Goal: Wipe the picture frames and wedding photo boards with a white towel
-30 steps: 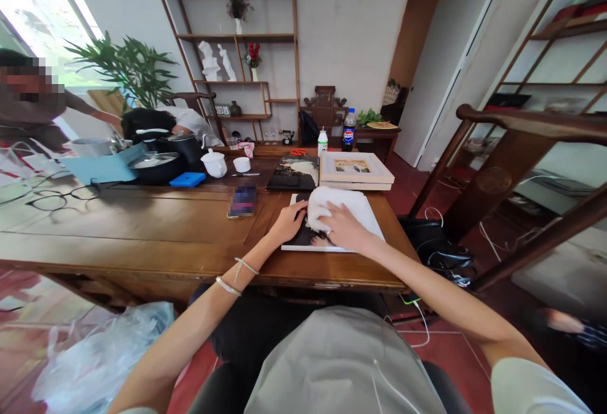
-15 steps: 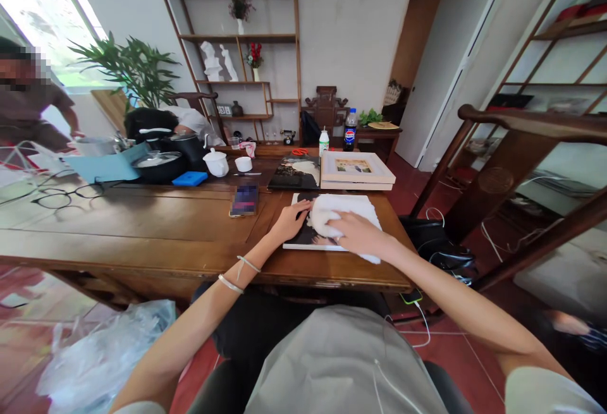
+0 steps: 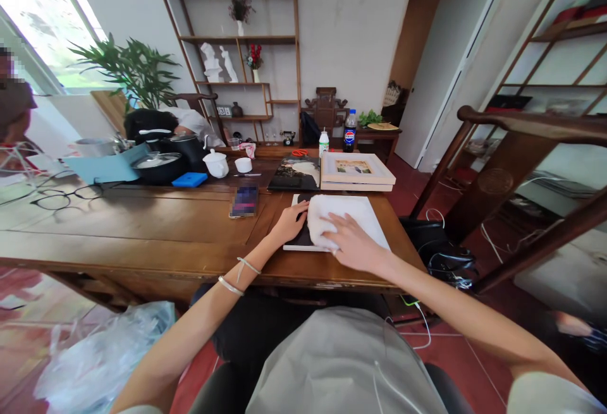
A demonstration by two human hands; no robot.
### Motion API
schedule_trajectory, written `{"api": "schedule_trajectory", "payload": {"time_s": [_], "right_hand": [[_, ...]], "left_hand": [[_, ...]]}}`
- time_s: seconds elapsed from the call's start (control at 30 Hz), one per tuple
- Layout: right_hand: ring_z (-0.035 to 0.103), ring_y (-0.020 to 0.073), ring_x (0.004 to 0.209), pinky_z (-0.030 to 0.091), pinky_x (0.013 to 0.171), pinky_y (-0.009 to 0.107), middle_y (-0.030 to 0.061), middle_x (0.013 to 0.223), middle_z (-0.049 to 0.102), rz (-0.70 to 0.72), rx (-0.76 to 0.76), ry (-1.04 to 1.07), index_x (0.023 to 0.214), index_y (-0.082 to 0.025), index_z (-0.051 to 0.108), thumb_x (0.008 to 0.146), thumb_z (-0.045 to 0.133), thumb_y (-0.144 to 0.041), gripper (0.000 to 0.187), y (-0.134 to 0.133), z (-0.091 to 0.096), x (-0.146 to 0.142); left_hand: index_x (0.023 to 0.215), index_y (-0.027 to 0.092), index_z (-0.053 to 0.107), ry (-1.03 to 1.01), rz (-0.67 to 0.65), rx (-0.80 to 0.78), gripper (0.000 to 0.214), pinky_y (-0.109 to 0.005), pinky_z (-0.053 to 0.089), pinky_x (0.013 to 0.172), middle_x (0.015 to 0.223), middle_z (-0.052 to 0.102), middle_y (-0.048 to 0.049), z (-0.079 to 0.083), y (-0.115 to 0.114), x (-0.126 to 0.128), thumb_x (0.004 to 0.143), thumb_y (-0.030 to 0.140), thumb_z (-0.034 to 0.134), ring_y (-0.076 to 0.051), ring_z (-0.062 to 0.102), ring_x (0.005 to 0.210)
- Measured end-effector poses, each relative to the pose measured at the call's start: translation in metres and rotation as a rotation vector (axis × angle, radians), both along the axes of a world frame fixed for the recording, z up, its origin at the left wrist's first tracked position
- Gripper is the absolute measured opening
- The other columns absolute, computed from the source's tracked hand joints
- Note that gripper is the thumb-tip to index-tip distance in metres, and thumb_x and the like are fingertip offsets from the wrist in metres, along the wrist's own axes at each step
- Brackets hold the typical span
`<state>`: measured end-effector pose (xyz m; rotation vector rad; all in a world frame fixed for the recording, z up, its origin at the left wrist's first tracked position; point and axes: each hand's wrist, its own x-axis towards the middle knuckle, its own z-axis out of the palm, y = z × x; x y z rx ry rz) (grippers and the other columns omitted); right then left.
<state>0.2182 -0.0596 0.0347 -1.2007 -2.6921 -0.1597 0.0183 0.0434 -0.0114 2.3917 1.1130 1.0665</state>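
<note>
Brown wooden bench (image 3: pixel 190 231): spread right hand (image 3: pixel 353 243) presses white cloth (image 3: pixel 319 217) on flat dark panel (image 3: pixel 300 241), likely wiping; unclenched nine-o'clock left hand (image 3: pixel 288 223) should brace.

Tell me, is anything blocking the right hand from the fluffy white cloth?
Nothing visible is: the right hand already rests directly on the fluffy white cloth. The left hand lies beside it, at the flat rectangular board's dark side.

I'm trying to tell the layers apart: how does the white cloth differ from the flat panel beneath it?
The cloth is rumpled, while the panel is flat and straight-edged. The cloth is plain white; the panel has a dark area at left. The right hand rests on the cloth, the left hand on the panel.
</note>
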Motion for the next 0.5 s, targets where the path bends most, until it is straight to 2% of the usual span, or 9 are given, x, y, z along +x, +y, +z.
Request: {"api": "schedule_trajectory", "payload": {"time_s": [0.1, 0.2, 0.27, 0.37, 0.5], "right_hand": [[0.023, 0.0321, 0.138, 0.019, 0.108, 0.057, 0.0110, 0.149, 0.034, 0.081, -0.033, 0.003, 0.111, -0.021, 0.064, 0.077, 0.056, -0.019, 0.035, -0.037, -0.001, 0.004], [0.025, 0.0290, 0.138, 0.019, 0.110, 0.055, 0.0098, 0.148, 0.036, 0.125, -0.069, 0.022, 0.110, -0.022, 0.065, 0.075, 0.057, -0.018, 0.036, -0.038, 0.001, 0.011], [0.031, 0.0281, 0.136, 0.023, 0.109, 0.052, 0.0120, 0.143, 0.044, 0.111, -0.074, 0.038, 0.111, -0.021, 0.064, 0.074, 0.057, -0.015, 0.038, -0.017, 0.004, 0.015], [0.041, 0.0298, 0.128, 0.032, 0.102, 0.048, 0.0166, 0.130, 0.055, 0.043, -0.028, 0.030, 0.107, -0.018, 0.066, 0.079, 0.055, -0.016, 0.031, 0.030, 0.009, 0.020], [0.054, 0.0289, 0.111, 0.039, 0.092, 0.041, 0.0171, 0.118, 0.061, -0.001, 0.026, 0.013, 0.109, -0.015, 0.065, 0.085, 0.052, -0.023, 0.029, 0.083, 0.011, 0.027]], "left_hand": [[0.116, 0.015, 0.064, -0.013, -0.026, -0.011, 0.038, -0.038, 0.037, 0.108, 0.125, 0.060, -0.0079, 0.001, -0.001, -0.001, 0.085, 0.014, 0.042, -0.023, 0.049, 0.125], [0.117, 0.016, 0.064, -0.008, -0.025, -0.015, 0.039, -0.038, 0.037, 0.108, 0.125, 0.060, -0.0067, 0.001, -0.001, -0.001, 0.085, 0.014, 0.041, -0.022, 0.049, 0.125], [0.115, 0.016, 0.065, 0.005, -0.008, -0.011, 0.037, -0.038, 0.037, 0.107, 0.125, 0.060, -0.0067, 0.001, -0.001, 0.000, 0.085, 0.014, 0.042, -0.022, 0.050, 0.124], [0.111, 0.016, 0.066, -0.003, 0.004, -0.001, 0.034, -0.038, 0.038, 0.107, 0.123, 0.062, -0.0074, 0.000, 0.000, 0.000, 0.086, 0.016, 0.044, -0.022, 0.051, 0.123], [0.108, 0.017, 0.067, -0.015, -0.007, 0.006, 0.032, -0.037, 0.039, 0.106, 0.120, 0.064, -0.0067, -0.002, 0.002, -0.001, 0.087, 0.016, 0.043, -0.021, 0.051, 0.123]]}}
